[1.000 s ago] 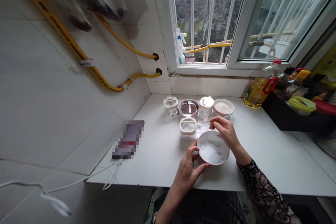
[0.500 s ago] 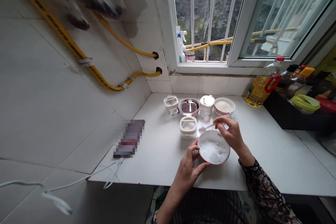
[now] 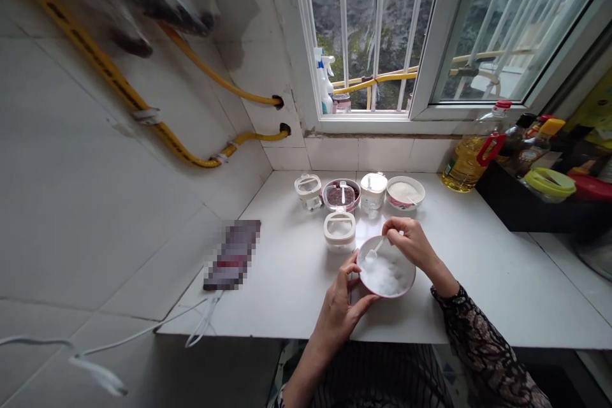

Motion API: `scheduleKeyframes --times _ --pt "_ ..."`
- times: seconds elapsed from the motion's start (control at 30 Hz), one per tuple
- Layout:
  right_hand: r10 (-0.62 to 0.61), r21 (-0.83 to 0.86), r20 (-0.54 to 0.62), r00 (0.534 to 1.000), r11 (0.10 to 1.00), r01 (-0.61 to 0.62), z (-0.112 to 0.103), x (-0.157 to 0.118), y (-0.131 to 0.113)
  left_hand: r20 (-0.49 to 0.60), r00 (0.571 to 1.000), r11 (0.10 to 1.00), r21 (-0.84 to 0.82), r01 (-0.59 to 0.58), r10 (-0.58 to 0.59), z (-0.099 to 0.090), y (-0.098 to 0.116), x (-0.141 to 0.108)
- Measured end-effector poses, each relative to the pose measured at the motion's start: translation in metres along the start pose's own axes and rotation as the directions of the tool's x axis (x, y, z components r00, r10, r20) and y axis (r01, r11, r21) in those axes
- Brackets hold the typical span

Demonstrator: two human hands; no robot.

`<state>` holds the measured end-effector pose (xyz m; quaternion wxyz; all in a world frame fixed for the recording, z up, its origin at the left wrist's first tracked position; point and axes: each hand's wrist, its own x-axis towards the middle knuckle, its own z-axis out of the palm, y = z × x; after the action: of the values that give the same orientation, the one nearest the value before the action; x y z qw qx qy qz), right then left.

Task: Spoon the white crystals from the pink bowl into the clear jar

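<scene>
My left hand [image 3: 342, 299] grips the near left side of a bowl [image 3: 410, 280] with a dark pink rim. White grains [image 3: 386, 275], like salt or sugar, fill its bottom. Pinched in my right hand [image 3: 406, 239] is a small white spoon [image 3: 373, 255], its scoop inside the bowl over the grains. Just behind the bowl stands a clear jar [image 3: 339, 239] with its lid [image 3: 339, 196] raised and white contents inside. Further back are an empty-looking clear jar [image 3: 308, 194], a bowl of dark red contents [image 3: 354, 190], a white-filled jar [image 3: 373, 194] and a bowl of pale grains [image 3: 405, 194].
A blurred dark flat object [image 3: 234, 255] lies at the left, with a white cable [image 3: 203, 325] by the counter edge. An oil bottle [image 3: 471, 156] stands at the back right beside a black box [image 3: 507, 201] of condiment bottles. A barred window [image 3: 377, 32] is behind.
My right hand has moved the spoon from beyond the bowl's far rim to inside the bowl. My left hand stays on the bowl. The view has shifted slightly.
</scene>
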<state>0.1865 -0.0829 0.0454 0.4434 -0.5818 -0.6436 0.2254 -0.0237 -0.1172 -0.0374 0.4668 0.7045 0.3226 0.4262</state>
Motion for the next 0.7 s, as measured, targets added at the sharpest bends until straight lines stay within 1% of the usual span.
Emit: scheduleKeyframes --times 0.1,0.23,0.37,0.47,0.53,0.63,0.7 --pt "0.106 0.151 0.007 0.994 0.983 -0.106 -0.001 0.002 0.001 0.005 1.000 1.000 0.007 0.006 -0.006 0.000 0.000 0.000" --pt "0.223 0.321 0.028 0.974 0.921 -0.220 -0.001 0.005 0.004 0.009 1.000 1.000 0.004 0.028 -0.028 0.000 0.000 -0.001" --pt "0.289 0.429 0.059 0.955 0.857 -0.286 -0.003 0.007 0.007 0.005 1.000 1.000 -0.005 0.025 -0.025 0.000 0.000 -0.001" --pt "0.305 0.473 0.053 0.951 0.831 -0.293 -0.004 0.007 0.007 0.006 1.000 1.000 -0.016 0.016 -0.016 0.000 0.001 0.000" --pt "0.299 0.484 0.032 0.954 0.830 -0.277 -0.003 0.009 0.006 0.002 1.000 1.000 -0.020 0.015 -0.015 0.000 0.001 0.001" --pt "0.250 0.484 -0.019 0.968 0.850 -0.209 0.003 0.012 0.002 -0.003 1.000 1.000 -0.022 0.019 -0.019 0.001 0.002 0.001" --pt "0.180 0.464 -0.072 0.981 0.877 -0.127 0.010 0.013 -0.002 -0.006 1.000 1.000 -0.021 0.020 -0.020 0.001 0.002 0.001"
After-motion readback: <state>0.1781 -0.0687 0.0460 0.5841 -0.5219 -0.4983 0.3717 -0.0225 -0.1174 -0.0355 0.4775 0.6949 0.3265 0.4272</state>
